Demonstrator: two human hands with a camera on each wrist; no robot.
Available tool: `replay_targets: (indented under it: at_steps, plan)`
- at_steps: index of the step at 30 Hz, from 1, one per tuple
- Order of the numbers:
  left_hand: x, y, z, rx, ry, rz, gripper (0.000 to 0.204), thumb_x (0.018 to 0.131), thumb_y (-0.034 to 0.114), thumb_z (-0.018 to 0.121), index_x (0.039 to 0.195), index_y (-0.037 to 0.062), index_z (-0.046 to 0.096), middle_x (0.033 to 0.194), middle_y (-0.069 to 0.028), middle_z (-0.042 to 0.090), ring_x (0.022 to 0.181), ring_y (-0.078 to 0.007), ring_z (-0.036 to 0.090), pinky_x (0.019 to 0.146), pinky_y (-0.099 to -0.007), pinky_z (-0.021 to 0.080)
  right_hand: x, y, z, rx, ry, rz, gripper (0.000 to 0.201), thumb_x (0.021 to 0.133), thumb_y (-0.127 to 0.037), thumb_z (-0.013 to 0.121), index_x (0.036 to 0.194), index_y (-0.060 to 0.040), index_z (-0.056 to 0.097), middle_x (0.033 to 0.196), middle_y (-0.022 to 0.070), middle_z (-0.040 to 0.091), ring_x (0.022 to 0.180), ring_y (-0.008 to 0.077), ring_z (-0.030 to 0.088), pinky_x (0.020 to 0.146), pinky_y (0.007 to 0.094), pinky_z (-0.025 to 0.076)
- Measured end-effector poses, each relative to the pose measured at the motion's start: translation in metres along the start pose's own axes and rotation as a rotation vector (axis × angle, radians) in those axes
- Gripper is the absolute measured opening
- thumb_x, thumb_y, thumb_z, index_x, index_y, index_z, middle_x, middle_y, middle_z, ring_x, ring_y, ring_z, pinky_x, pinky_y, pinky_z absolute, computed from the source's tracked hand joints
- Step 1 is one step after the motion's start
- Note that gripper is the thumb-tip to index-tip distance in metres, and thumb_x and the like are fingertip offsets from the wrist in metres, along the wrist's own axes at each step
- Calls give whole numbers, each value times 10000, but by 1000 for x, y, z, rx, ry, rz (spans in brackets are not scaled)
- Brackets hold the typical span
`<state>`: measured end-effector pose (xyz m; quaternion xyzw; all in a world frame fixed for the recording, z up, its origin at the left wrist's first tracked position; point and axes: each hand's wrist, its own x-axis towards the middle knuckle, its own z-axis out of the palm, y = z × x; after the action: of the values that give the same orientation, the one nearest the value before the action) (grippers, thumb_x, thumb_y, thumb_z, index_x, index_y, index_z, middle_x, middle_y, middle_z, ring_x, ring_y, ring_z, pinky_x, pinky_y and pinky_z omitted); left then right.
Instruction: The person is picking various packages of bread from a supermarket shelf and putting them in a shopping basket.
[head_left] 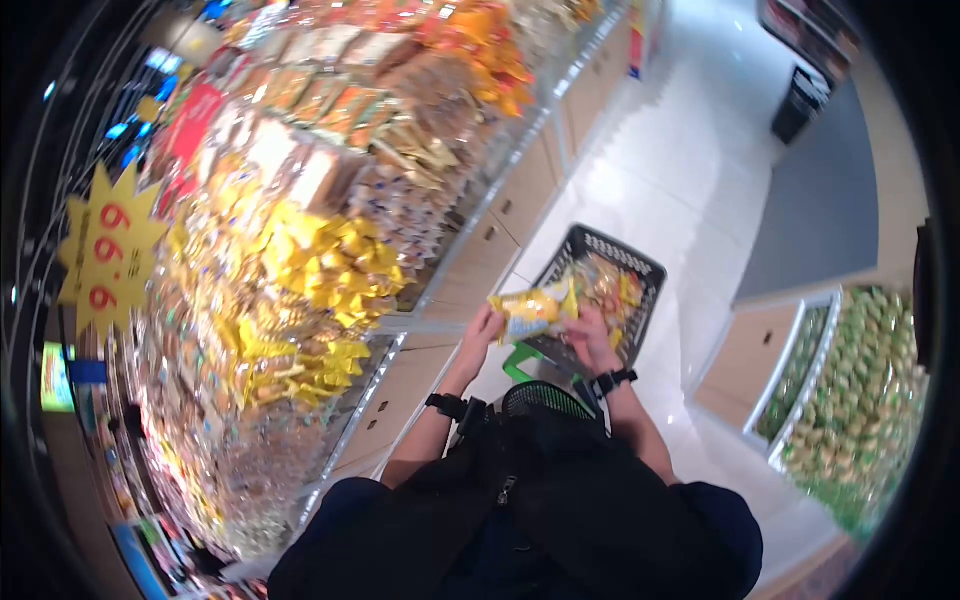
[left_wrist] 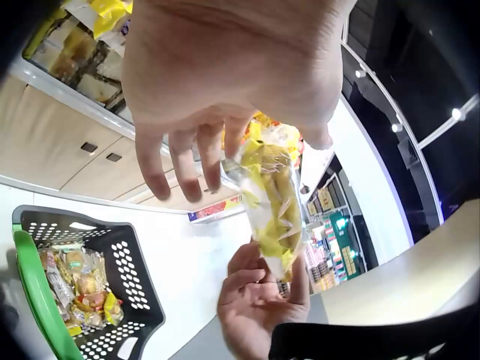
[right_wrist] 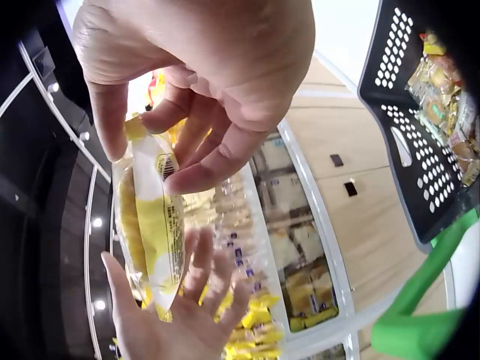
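Note:
A yellow-and-white plastic food package (head_left: 533, 312) is between the two hands, in front of the body. In the right wrist view, the right hand (right_wrist: 214, 67) pinches one end of the package (right_wrist: 154, 217) between thumb and fingers, with printed text and a barcode showing. Below it, the left hand (right_wrist: 176, 322) has its fingers spread at the package's other end. The left wrist view shows the left hand (left_wrist: 232, 71) with extended fingers beside the package (left_wrist: 271, 202), and the right hand (left_wrist: 259, 307) gripping the far end.
A black perforated basket (head_left: 648, 270) with a green handle (head_left: 518, 362) holds several packaged foods below the hands. Wrapped goods (head_left: 330, 260) fill the shelf at left, beside a 9.99 sign (head_left: 112, 250). Wooden cabinets (head_left: 470, 260) line its base; a green produce display (head_left: 860, 400) is at right.

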<state>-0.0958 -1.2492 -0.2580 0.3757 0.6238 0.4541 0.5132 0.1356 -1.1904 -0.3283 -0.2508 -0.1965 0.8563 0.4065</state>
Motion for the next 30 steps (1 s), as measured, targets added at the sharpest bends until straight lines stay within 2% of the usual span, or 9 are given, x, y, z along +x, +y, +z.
replay_targets:
  at_steps: [3,7,10,13,16,18,23,28,30]
  plan:
    - [-32,2,-5,-305,47,-170,429,952,285,678,1263,56,493,1167,-95,641,950,-164,675,687,-276,580,-6,37,24,-156,-78,58,264,917,-107,669,1163,-18,632,1095,65,689,911,132,667,756,297,575]
    - [-75,-21,-29,-248,257,-175,419,914,253,728,1211,66,499,1088,-79,662,909,-157,681,647,-273,570,-7,78,8,-468,-210,99,168,978,-205,633,1072,-68,653,978,-10,667,836,77,622,742,278,558]
    - [-113,-35,-51,-292,356,-147,408,910,236,729,1201,66,499,1085,-78,658,906,-157,679,643,-273,569,-11,115,-23,-1011,-110,90,235,970,-253,644,1050,-33,627,871,19,649,770,83,613,711,242,538]
    - [-146,-41,-68,-418,424,-104,356,921,213,699,1183,62,512,1091,-78,650,920,-163,675,714,-296,574,-35,132,-33,-1287,-86,2,293,945,-287,676,1043,-16,621,824,45,680,699,99,637,652,261,539]
    - [-172,-51,-87,-521,506,-46,314,935,211,665,1171,55,530,1089,-76,646,954,-166,666,822,-315,558,-52,150,-14,-949,76,258,314,926,-286,693,1056,-8,628,830,82,707,637,125,654,600,299,536]
    - [-187,-53,-99,-516,583,-20,319,940,215,663,1181,53,531,1102,-76,645,979,-161,658,848,-309,543,-61,151,0,-1175,36,191,336,912,-294,707,1063,-4,630,771,92,700,582,143,648,548,321,523]
    - [-218,-55,-136,-635,642,70,323,950,198,644,1211,43,534,1118,-73,642,991,-160,649,881,-307,523,-61,179,-24,-1722,34,-73,468,861,-463,710,1022,-26,663,761,124,695,710,282,690,653,413,524]
    - [-245,-70,-206,-655,568,144,302,950,179,623,1205,42,537,1121,-74,638,1019,-160,640,901,-308,512,-90,190,20,-1895,176,-56,520,819,-513,677,1017,-32,683,895,245,682,862,421,665,761,504,511]
    - [-265,-66,-232,-733,563,166,260,951,167,610,1169,44,541,1099,-72,640,1017,-161,640,903,-307,512,-100,204,40,-1973,242,-37,492,807,-486,681,1004,-36,707,903,241,694,884,415,675,768,504,525]
